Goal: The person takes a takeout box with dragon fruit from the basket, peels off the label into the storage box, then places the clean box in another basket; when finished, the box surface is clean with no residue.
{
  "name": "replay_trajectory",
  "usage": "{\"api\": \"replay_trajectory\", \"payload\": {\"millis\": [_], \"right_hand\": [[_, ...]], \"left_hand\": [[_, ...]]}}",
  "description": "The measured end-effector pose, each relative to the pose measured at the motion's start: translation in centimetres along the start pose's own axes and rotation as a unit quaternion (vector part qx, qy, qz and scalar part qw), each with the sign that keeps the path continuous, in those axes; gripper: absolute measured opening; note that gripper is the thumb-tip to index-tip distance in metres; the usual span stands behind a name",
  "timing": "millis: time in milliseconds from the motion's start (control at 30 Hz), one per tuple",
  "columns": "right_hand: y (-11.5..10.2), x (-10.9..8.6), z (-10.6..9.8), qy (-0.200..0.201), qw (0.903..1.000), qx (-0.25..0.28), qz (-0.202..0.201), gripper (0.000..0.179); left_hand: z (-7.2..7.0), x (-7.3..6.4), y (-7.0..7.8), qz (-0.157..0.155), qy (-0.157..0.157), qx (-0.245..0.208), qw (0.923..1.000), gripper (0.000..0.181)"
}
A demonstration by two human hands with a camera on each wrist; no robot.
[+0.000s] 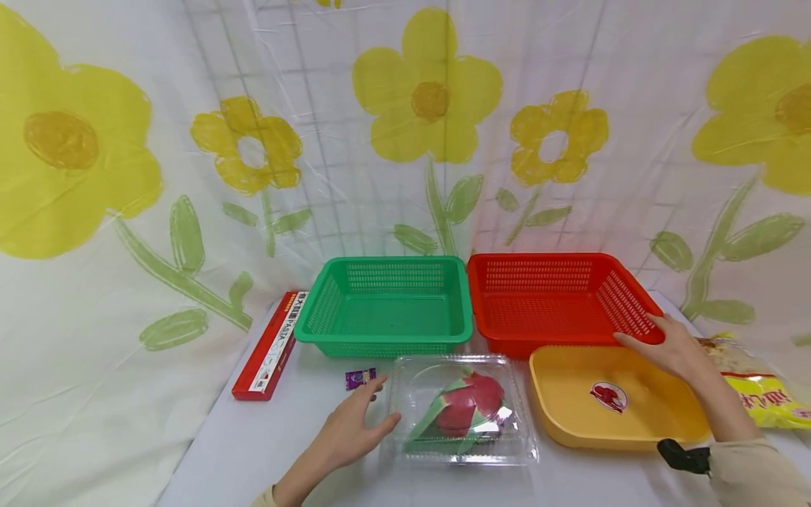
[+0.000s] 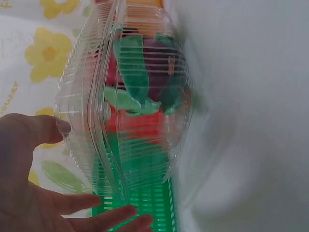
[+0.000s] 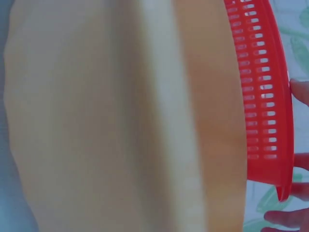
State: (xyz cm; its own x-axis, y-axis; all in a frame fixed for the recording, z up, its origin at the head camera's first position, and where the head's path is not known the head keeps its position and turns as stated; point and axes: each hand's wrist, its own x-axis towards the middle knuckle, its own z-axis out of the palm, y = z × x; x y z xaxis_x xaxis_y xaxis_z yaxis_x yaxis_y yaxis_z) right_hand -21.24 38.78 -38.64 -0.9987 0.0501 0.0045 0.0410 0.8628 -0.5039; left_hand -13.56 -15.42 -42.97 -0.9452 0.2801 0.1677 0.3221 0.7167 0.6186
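The left hand of the person is open, with the thumb and the fingers spread apart, and it is just beside the left side of a clear plastic container; whether the thumb touches the plastic, I cannot tell. This container is closed and lies flat on the white counter, and through its lid one sees a red and green thing inside. The right hand is also open, and its fingers are spread at the front right corner of a red basket; I cannot tell if they are touching the rim. Below the right forearm there is an orange tub with a round sticker, which stands in front of the red basket and to the right of the container. A green basket is at the left of the red one, behind the container. A small purple packet lies near the fingers of the left hand, and a long red box marked PASTA lies farther to the left. At the right side, beyond the forearm, is a yellow bag, and behind everything hangs a white curtain with yellow flowers
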Motion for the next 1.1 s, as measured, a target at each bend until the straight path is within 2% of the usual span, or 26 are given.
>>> {"api": "replay_trajectory", "payload": {"millis": [133,233,367,500,600,733,800,933,1033,1100], "right_hand": [[-0.1,0.0,0.2,0.006,0.9999,0.009,-0.013,0.098],[0.0,0.1,0.2,0.021,0.9995,0.009,-0.021,0.098],[0.1,0.2,0.2,0.030,0.9992,0.014,-0.021,0.100],[0.2,0.2,0.3,0.028,0.9991,0.023,-0.021,0.100],[0.3,0.2,0.4,0.026,0.9992,0.025,-0.019,0.099],[0.1,0.1,0.4,0.031,0.9989,0.027,-0.024,0.096],[0.1,0.1,0.5,0.032,0.9986,0.029,-0.031,0.093],[0.1,0.0,0.6,0.033,0.9981,0.030,-0.042,0.090],[0.2,0.0,0.6,0.036,0.9980,0.027,-0.045,0.089],[0.3,0.0,0.5,0.037,0.9981,0.024,-0.043,0.091]], "left_hand": [[-0.1,-0.1,-0.3,-0.020,-0.052,-0.084,0.9949,0.062],[-0.2,-0.1,-0.4,-0.033,-0.072,-0.163,0.9834,0.061],[-0.1,-0.1,-0.6,-0.063,-0.073,-0.240,0.9659,0.071],[0.0,-0.1,-0.5,-0.114,-0.088,-0.285,0.9476,0.073],[0.1,-0.1,-0.3,-0.149,-0.110,-0.293,0.9380,0.066],[0.1,0.0,-0.4,-0.177,-0.129,-0.313,0.9241,0.058],[0.2,0.0,-0.5,-0.181,-0.129,-0.336,0.9153,0.057],[0.8,-0.3,-0.4,-0.186,-0.114,-0.394,0.8929,0.051],[1.6,-0.4,0.1,-0.195,-0.079,-0.452,0.8669,0.034],[2.0,-0.4,0.5,-0.197,-0.064,-0.495,0.8440,0.025]]}}
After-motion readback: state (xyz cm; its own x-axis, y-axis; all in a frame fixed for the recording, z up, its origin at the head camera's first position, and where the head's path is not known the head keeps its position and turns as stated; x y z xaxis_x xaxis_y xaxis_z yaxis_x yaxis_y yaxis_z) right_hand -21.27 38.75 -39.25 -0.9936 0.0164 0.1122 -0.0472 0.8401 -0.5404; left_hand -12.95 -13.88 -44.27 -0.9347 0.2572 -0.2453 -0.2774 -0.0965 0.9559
